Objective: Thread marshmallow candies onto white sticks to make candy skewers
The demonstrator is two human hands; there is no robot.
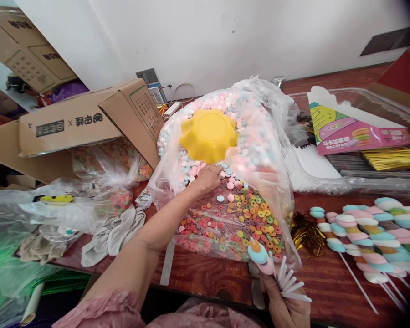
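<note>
My left hand (209, 177) reaches into a clear plastic bag, fingers bent down among pastel marshmallows (198, 168); what the fingertips pinch, if anything, is hidden. Just beyond it, an upside-down yellow bowl (210, 136) with a wavy rim rests on the marshmallow heap. Fruit-coloured gummy rings (259, 216) lie in the nearer part of the bag. At the table's front edge, my right hand (287, 305) is closed round a bundle of white sticks (290, 284). It also holds a candy skewer (258, 253) topped by an orange ring, with blue and pink marshmallows below.
Finished-looking marshmallow skewers (379, 237) lie in a pile at right, beside gold twist ties (307, 234). Behind them, a clear tray (345, 184) holds a pink printed carton (355, 132). An open cardboard box (71, 125) and grey gloves (114, 234) are at left.
</note>
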